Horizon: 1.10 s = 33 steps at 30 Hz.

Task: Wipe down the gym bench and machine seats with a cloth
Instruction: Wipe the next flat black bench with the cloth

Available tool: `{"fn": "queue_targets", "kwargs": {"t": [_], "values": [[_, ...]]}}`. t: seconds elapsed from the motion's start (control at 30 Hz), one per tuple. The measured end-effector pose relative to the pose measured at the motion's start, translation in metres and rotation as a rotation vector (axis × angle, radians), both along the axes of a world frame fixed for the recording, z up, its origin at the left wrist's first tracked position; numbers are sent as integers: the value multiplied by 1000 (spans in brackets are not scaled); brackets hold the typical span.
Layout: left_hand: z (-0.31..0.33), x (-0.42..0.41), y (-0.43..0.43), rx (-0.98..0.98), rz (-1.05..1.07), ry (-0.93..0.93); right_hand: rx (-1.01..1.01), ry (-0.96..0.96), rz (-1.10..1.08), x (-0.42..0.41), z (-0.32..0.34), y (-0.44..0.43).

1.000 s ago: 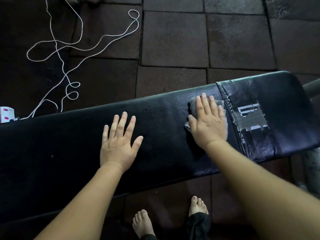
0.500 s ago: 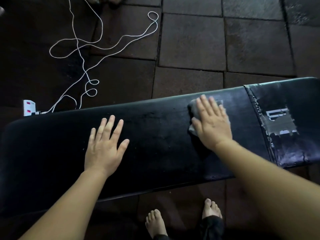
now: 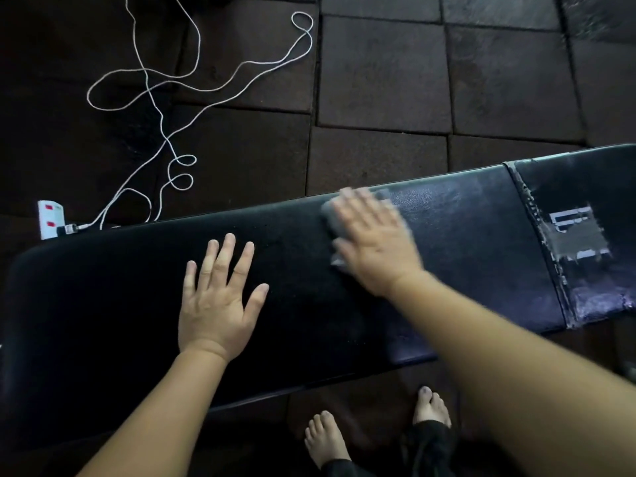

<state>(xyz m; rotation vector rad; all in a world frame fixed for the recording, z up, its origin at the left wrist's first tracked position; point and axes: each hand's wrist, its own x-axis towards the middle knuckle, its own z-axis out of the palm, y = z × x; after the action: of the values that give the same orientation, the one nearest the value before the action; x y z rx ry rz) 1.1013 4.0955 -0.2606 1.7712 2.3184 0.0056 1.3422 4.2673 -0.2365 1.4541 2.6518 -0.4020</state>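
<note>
While the left hand [image 3: 216, 308] is resting splayed, the right hand [image 3: 375, 249] is pressing the cloth [image 3: 328, 218] flat-fingered across the bench [image 3: 464, 235], seemingly halfway.

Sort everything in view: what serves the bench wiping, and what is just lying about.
In the job: long black padded vinyl bench; small grey cloth; right hand pressing the cloth; left hand flat on the bench.

Lying about: looped white cord; white power strip with red switches.
</note>
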Motion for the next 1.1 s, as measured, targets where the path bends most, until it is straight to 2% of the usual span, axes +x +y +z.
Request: {"fn": "queue_targets", "kwargs": {"t": [0.1, 0.17, 0.23, 0.4, 0.5, 0.6, 0.67, 0.77, 0.83, 0.9, 0.97, 1.03, 1.1], "values": [[-1, 0, 0, 15, 1, 5, 5, -91, -355, 58, 3, 30], [-2, 1, 0, 17, -2, 12, 19, -121, -519, 42, 1, 26], [-2, 1, 0, 19, -4, 11, 25, -99, -570, 3, 2, 7], [-2, 2, -1, 28, -4, 30, -130, 16, -99, -81, 7, -72], [-1, 2, 0, 26, 4, 26, -87, 20, 112, -47, 2, -69], [0, 3, 0, 16, 7, 44, 41, -29, -98, 43, -4, -48], [0, 3, 0, 15, 12, 50, 39, -54, -263, 89, -2, -50], [0, 4, 0, 15, 14, 52, 57, -53, -536, 75, -8, -79], [0, 3, 1, 17, 12, 50, 90, -30, -598, 31, -10, -104], [-1, 3, 1, 24, 9, 47, 74, 26, -456, -19, -11, -138], [-2, 3, 1, 32, 9, 41, -12, 57, -199, -53, -7, -173], [-1, 2, 1, 30, 4, 40, -18, 96, -25, -49, -9, -180], [-1, 2, 1, 24, 2, 37, 40, 85, -32, -13, -15, -162]]}}
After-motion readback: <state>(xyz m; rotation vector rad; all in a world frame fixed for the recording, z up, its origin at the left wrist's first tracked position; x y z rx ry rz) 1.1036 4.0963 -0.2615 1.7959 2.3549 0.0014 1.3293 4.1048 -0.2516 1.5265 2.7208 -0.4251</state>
